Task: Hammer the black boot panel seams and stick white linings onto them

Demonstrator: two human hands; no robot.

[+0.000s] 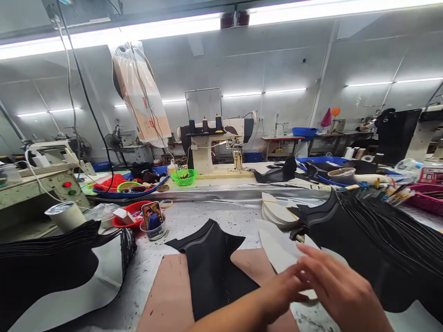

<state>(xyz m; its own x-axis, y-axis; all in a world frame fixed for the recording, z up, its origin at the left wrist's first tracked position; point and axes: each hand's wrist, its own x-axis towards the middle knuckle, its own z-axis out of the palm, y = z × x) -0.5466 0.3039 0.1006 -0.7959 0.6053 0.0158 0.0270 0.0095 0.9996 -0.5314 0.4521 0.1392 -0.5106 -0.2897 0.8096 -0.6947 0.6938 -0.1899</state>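
Observation:
A black shoe-upper-like cut piece (pixel 211 263) lies flat on a pinkish-tan board (pixel 166 290) in front of me. To its right, my left hand (pixel 289 283) reaches across with its fingers curled in. Whatever they hold is hidden. My right hand (pixel 341 288) comes in from the lower right, its fingers stretched out and overlapping the left fingertips. Both hands are over pale white cut sheets (pixel 275 244). A small tan-tipped object (pixel 300 238) shows just beyond the right fingertips; I cannot tell what it is.
Black piece stacks stand left (pixel 44 263) and right (pixel 374 244). White shaped pieces (pixel 275 212) lie behind my hands. A phone (pixel 152 215) leans in a clear tub beside a red basket (pixel 119 222). Further back are a sewing machine (pixel 202 157) and a green basket (pixel 184 177).

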